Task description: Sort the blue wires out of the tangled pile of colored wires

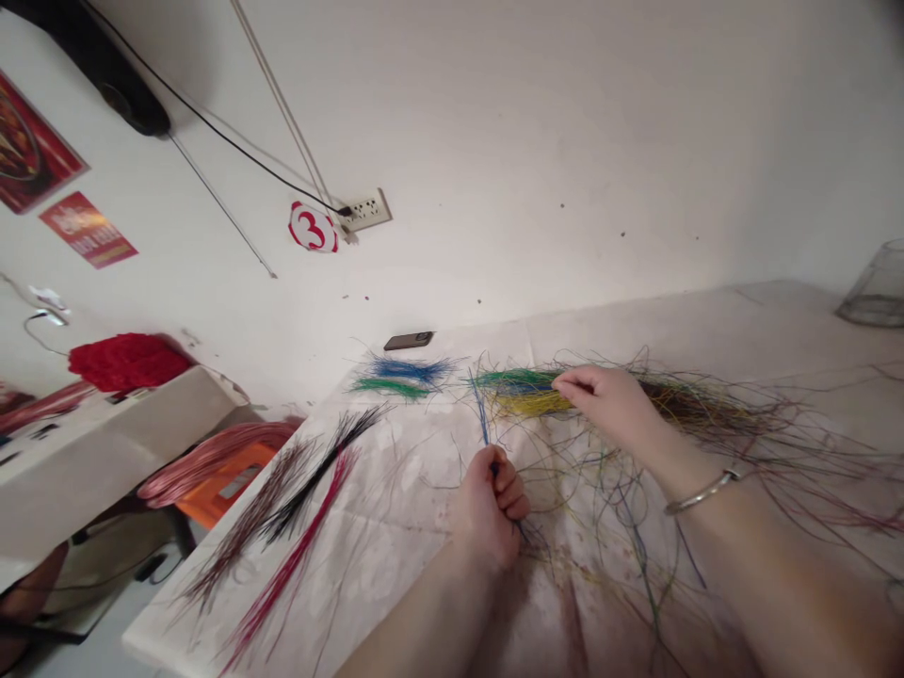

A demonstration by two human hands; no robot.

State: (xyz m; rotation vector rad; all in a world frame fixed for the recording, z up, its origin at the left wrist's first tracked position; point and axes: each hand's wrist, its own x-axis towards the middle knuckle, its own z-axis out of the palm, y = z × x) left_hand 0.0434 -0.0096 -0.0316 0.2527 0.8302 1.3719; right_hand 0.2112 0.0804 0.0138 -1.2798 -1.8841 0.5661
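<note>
Okay, left hand (pixel 491 508) is closed in a fist round blue wires (pixel 484 419), ends poking up above the table (pixel 416 447). Right hand (pixel 611 400) is at the mixed wire pile (pixel 529 405), thumb and finger pinched together (can't tell if a strand is between them). Main risk: strands cross and loop, so a pull could snag neighbours, drag other colours along or tighten kinks. A slack left fist could also drop blue ends among the loose loops (pixel 641 556) beside it.
</note>
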